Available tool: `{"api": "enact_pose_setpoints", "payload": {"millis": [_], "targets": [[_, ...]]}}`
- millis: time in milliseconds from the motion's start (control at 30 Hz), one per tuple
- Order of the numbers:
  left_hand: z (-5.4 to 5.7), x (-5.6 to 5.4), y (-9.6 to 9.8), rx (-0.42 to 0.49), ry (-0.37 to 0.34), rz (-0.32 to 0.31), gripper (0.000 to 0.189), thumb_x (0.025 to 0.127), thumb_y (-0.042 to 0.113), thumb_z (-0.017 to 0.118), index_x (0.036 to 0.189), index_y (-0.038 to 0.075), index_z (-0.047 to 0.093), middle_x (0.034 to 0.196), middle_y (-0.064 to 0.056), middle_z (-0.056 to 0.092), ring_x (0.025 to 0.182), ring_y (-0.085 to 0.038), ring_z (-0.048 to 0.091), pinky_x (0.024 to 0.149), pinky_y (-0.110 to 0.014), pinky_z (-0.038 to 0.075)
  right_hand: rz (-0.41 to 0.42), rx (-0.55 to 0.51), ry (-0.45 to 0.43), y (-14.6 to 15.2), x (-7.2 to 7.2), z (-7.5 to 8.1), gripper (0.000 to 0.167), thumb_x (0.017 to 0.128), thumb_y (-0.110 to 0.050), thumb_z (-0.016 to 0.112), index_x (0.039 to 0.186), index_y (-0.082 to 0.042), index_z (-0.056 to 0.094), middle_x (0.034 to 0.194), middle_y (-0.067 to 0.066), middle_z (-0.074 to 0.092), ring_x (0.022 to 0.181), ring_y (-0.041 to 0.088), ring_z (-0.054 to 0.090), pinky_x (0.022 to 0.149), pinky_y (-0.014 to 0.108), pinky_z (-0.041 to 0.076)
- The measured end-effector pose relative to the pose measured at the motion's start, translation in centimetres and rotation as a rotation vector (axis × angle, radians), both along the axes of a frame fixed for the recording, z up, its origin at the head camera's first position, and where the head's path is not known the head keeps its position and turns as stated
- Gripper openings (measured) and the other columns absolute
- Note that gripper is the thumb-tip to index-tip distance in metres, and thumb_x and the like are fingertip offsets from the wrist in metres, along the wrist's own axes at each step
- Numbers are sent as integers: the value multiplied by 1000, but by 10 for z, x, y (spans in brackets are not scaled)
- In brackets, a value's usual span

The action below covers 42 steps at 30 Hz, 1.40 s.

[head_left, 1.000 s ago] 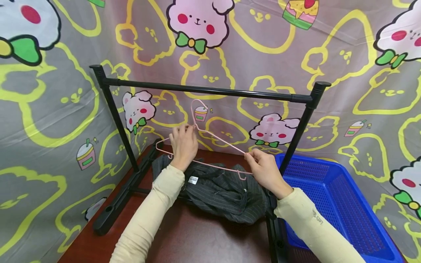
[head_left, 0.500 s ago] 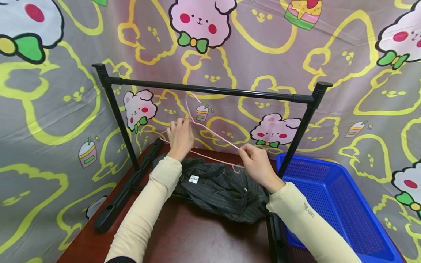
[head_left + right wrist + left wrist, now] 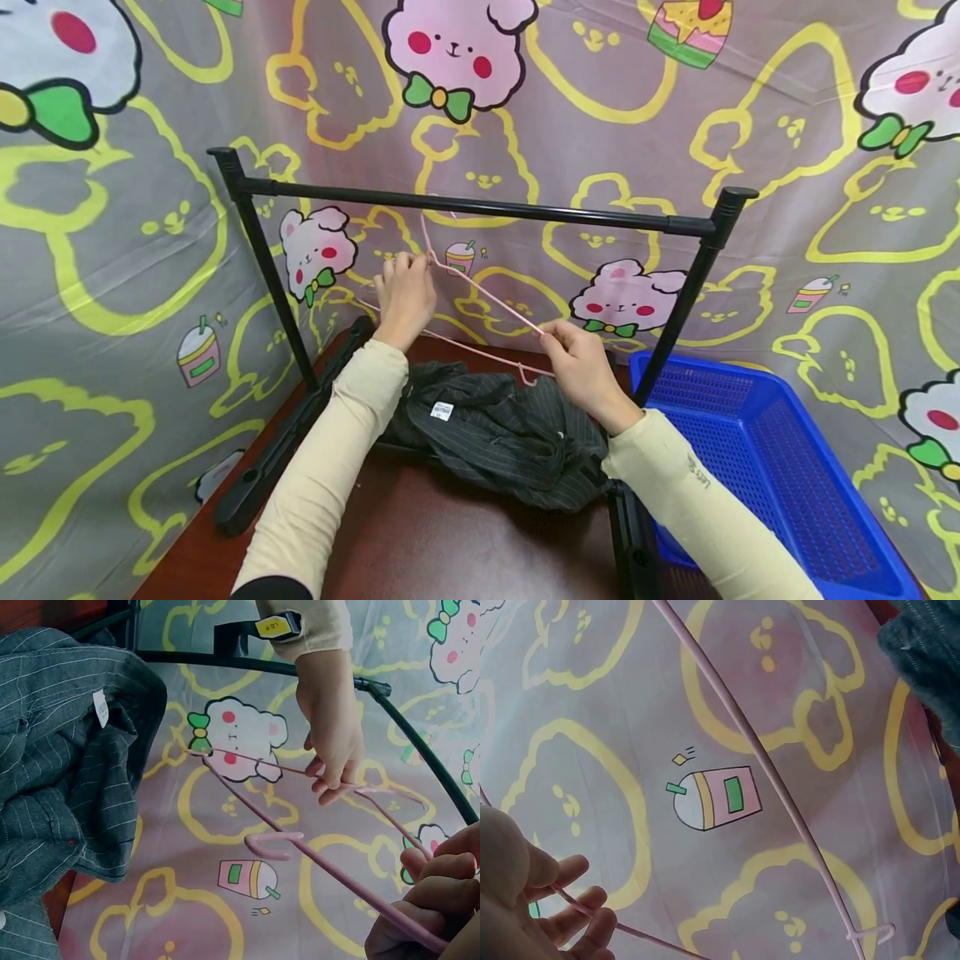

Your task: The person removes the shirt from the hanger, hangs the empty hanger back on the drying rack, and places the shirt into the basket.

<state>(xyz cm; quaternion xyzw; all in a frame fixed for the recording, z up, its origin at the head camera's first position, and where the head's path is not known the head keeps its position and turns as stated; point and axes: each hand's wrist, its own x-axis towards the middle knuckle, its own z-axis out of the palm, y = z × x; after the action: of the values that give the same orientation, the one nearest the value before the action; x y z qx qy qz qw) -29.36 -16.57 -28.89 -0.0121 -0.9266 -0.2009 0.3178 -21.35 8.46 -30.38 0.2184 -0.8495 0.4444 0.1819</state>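
Observation:
A thin pink clothes hanger point(image 3: 497, 298) is held up in front of the black rack by both hands. My left hand point(image 3: 406, 296) pinches it at the neck below the hook; in the left wrist view the fingers point(image 3: 592, 904) curl about the wire. My right hand point(image 3: 587, 368) grips the other end of the sloping shoulder. The hook reaches up to the rack's top bar point(image 3: 517, 208), which hides part of it; whether it touches cannot be told. Below the hanger lies a bunched dark grey pinstriped garment point(image 3: 510, 442) with a white label point(image 3: 442, 411).
The rack's uprights point(image 3: 688, 296) stand either side of the hands, on long black feet point(image 3: 258, 475). A blue perforated basket point(image 3: 798, 475) is at the right. Beneath everything is a reddish-brown table point(image 3: 450, 533). Cartoon-printed cloth point(image 3: 615, 75) hangs behind.
Both hands have moved the hanger up and to the left, with the left hand rising more. Its hook has come from below the top bar to level with it. The garment lies still.

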Motion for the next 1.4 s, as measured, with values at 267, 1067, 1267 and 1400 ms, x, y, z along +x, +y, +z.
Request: {"api": "enact_pose_setpoints", "payload": {"millis": [267,1067,1267,1400], "targets": [[8,1,-1,35,40,-16,25,100,18,43,113,8,62,114,-14,52,105,-34,44,83,-49,33,47,-47,36,-2,3,3,19,96,-12,52,100,-4,68,57,-1,39,45,13,34,42,27,28],[14,2,-10,97,188,-52,26,100,15,42,112,4,61,115,-14,51,102,-35,43,83,-48,31,262,-19,107,-10,13,-5,18,98,-12,50,110,-6,62,79,0,65,61,15,51,55,27,42],[17,4,-11,104,214,-59,26,100,15,41,114,3,61,116,-14,51,103,-34,43,83,-48,32,318,8,117,-10,15,-6,22,97,-8,52,117,-5,59,79,-1,65,61,13,49,56,26,39],[18,3,-11,112,227,-56,27,99,14,41,114,2,60,116,-14,51,103,-35,44,83,-49,32,353,40,95,-12,23,1,26,95,-2,51,121,0,56,63,-5,51,51,8,39,50,25,32]]}}
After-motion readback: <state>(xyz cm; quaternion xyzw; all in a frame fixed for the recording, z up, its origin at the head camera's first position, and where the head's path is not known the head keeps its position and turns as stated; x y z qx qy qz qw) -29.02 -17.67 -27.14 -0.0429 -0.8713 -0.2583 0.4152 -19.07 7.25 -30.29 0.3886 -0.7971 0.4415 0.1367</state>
